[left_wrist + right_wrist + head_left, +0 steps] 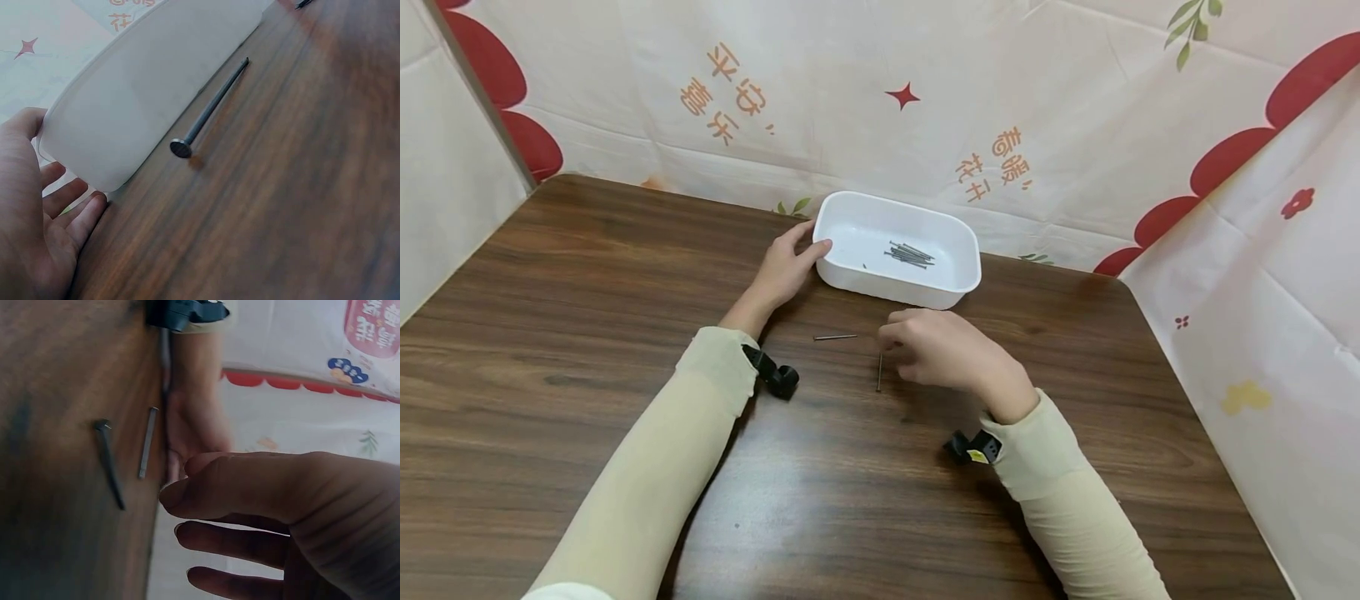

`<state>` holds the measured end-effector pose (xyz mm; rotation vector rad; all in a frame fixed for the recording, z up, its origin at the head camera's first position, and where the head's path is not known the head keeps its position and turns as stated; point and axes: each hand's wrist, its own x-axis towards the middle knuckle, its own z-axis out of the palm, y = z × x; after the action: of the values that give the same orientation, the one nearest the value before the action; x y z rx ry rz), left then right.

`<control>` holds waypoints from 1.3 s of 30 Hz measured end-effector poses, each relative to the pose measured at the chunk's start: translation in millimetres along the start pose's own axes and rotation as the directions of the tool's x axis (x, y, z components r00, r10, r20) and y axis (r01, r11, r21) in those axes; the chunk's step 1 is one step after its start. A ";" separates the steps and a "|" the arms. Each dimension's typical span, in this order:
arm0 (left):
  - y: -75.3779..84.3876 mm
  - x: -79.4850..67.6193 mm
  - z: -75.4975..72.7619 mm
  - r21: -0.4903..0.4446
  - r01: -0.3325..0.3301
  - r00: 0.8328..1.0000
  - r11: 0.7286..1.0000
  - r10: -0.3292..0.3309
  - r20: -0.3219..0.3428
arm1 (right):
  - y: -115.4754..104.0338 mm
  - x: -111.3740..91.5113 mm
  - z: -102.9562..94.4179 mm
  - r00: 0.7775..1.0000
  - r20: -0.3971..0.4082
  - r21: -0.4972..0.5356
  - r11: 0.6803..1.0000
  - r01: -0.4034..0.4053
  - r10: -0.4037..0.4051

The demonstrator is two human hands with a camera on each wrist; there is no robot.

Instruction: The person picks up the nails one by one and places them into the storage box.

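At the left end of a white plastic tray [887, 287], my left hand [782, 271] holds the wall, thumb over the rim and fingers against the outside. Several grey nails [912, 255] lie together inside the tray. On the table in front of it, one nail [835, 337] lies crosswise between my hands. Another nail [880, 375] points toward me, its far part overlapped by my right hand [943, 350]. That hand hovers low over the table, fingers bent and thumb near the index finger [200, 464]; nothing shows between them in the right wrist view.
The brown wood-grain table [647, 250] meets a white printed cloth [850, 100] behind the tray. More cloth hangs along the right side. Black wrist cameras [778, 379] stick out from both cuffs, close above the tabletop.
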<state>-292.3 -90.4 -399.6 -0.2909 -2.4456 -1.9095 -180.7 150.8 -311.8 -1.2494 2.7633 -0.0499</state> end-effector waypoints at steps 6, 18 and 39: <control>0.6 -0.2 -0.3 0.012 0.008 1.000 1.000 -0.008 0.001 | -3.1 7.7 13.0 0.998 0.064 0.012 1.000 0.025 -0.025; 0.6 -0.8 0.3 0.012 0.015 1.000 1.000 -0.015 -0.006 | -2.9 14.4 27.2 0.998 0.044 0.025 0.999 0.040 -0.041; 1.6 -2.1 1.0 0.011 0.012 1.000 1.000 -0.012 -0.005 | -5.1 18.9 33.7 0.994 0.102 0.112 0.992 -0.056 0.045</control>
<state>-289.9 -89.4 -398.5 -0.2710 -2.4594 -1.8986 -185.6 133.7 -346.5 -1.1221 2.6649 -0.1368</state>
